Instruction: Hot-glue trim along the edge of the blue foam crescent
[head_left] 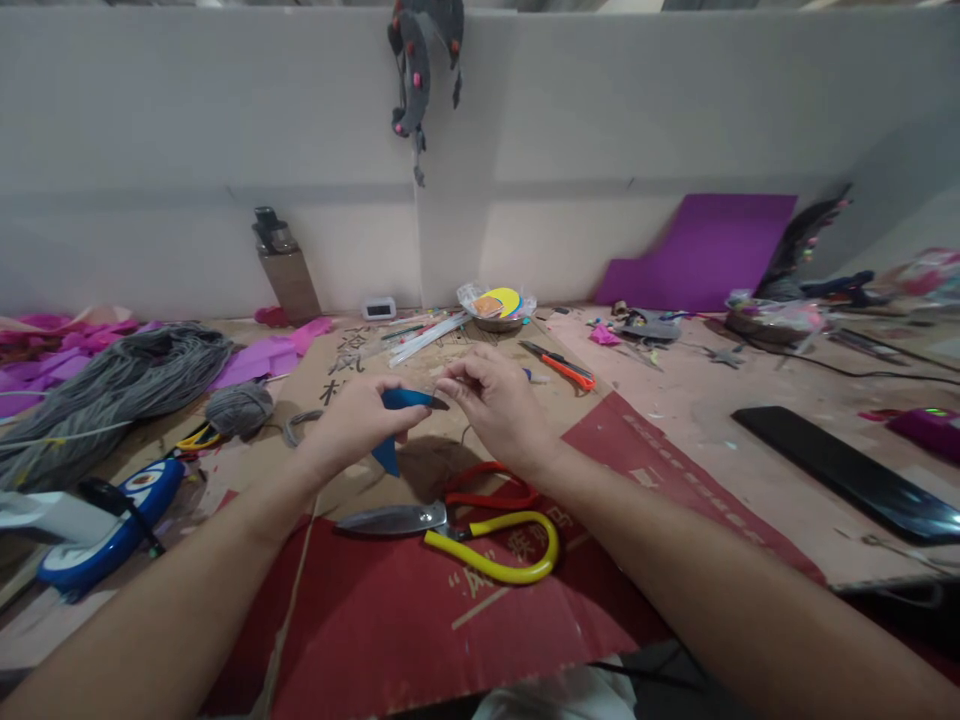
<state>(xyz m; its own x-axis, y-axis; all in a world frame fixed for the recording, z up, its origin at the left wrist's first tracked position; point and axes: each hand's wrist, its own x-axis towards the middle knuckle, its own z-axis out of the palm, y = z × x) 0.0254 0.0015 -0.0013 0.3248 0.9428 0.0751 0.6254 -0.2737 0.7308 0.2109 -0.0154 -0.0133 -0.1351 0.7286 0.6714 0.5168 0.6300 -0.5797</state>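
My left hand [356, 415] is closed on a blue strip [403, 398], which looks like felt or stiff paper. One end of the strip hangs below the palm, and its narrow dark tip points to the right. At that tip, my right hand [491, 400] has thumb and forefinger pinched together. A thin line shows by these fingertips, too fine to name. Below both hands lie scissors [433, 517] with one red and one yellow handle, blades parted and pointing left.
Red-and-brown cardboard [375, 620] covers the table front. Grey yarn [150, 370] and a blue glue gun [120, 520] lie left. An orange-handled cutter [562, 365] lies beyond my right hand. A black phone-like slab [847, 470] rests right; purple sheet [712, 255] leans on the wall.
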